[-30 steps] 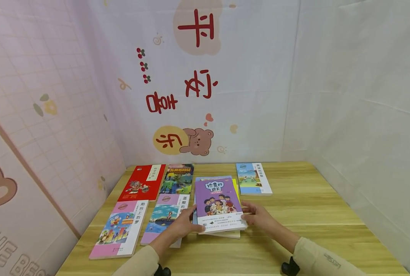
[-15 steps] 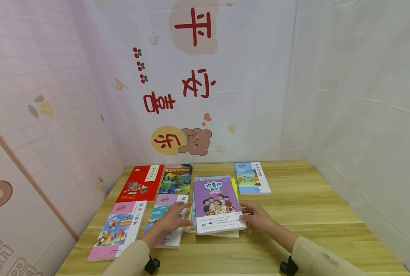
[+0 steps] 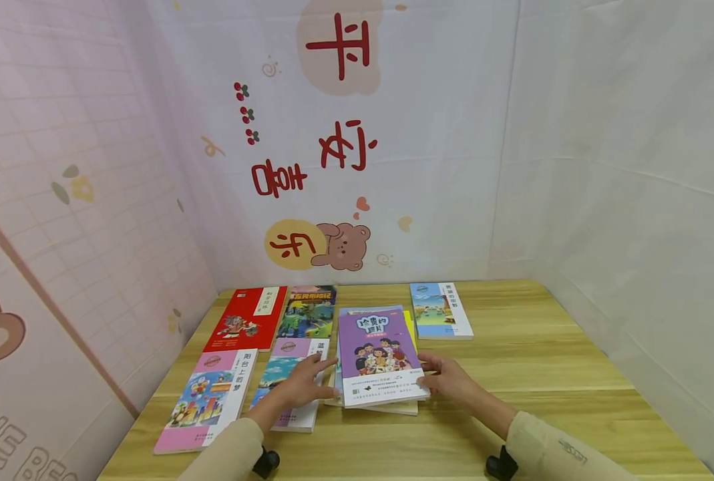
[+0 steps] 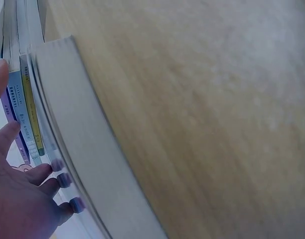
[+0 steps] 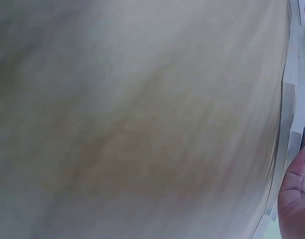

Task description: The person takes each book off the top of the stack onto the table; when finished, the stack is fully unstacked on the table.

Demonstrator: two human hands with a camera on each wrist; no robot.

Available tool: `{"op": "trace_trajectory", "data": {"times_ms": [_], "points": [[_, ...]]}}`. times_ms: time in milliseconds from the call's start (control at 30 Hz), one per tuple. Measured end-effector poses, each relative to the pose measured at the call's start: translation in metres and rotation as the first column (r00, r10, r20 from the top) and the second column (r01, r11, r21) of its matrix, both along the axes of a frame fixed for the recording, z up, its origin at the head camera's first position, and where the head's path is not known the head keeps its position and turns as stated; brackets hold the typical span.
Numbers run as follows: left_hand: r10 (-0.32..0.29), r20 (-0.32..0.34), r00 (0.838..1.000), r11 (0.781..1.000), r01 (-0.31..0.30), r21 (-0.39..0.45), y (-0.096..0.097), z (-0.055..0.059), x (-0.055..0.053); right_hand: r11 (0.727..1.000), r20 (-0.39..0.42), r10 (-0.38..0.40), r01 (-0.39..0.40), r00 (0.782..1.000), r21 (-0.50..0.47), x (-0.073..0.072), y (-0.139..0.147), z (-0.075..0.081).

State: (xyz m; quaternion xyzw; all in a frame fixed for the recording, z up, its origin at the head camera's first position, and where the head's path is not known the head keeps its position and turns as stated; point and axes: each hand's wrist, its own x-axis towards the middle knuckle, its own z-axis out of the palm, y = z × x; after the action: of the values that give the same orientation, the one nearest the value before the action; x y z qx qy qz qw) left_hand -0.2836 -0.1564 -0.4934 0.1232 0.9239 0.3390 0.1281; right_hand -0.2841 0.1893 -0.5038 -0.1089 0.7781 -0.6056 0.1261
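A purple-covered book (image 3: 378,351) tops a small, uneven stack; blue and yellow covers (image 3: 411,324) peek out beneath it. My left hand (image 3: 300,383) is at the left side of the stack, over a pink-and-white book (image 3: 293,422), fingers spread and bent a little, apart from the purple book. In the left wrist view, its fingertips (image 4: 64,180) are close to the edge of a thick book (image 4: 87,134), with coloured spines beyond. My right hand (image 3: 448,382) touches the purple book's lower right edge with thumb and fingers; its fingertips are partly hidden in the right wrist view.
Left of the stack lie a red book (image 3: 242,324), a dinosaur-covered book (image 3: 307,314) and another pink-and-white book (image 3: 200,407). A blue-and-white book (image 3: 437,314) lies at the back right of the wooden table (image 3: 549,381). Printed cloth walls (image 3: 441,167) stand behind and beside it.
My left hand has let go of the stack's left side and moved a little left, over the pink-and-white book. The right hand has stayed at the stack's right edge.
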Motion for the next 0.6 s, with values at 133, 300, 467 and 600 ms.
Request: {"op": "trace_trajectory", "data": {"times_ms": [133,300,467,600], "points": [[0.005,0.012,1.0,1.0,-0.005,0.007,0.0,0.0,0.0,1.0,0.008,-0.025,0.025,1.0,0.016,-0.001,-0.001,0.001],[0.006,0.015,1.0,1.0,-0.006,0.007,0.0,-0.001,0.0,0.999,0.049,-0.051,0.05,0.998,0.007,-0.001,-0.003,0.007],[0.014,0.011,1.0,1.0,-0.013,-0.001,0.0,-0.002,0.001,0.997,0.11,-0.019,0.028,0.994,-0.078,-0.002,-0.003,0.012],[0.014,0.008,1.0,1.0,-0.014,0.0,0.0,-0.002,0.002,0.991,0.136,0.007,0.011,0.991,-0.131,-0.002,-0.004,0.014]]}}
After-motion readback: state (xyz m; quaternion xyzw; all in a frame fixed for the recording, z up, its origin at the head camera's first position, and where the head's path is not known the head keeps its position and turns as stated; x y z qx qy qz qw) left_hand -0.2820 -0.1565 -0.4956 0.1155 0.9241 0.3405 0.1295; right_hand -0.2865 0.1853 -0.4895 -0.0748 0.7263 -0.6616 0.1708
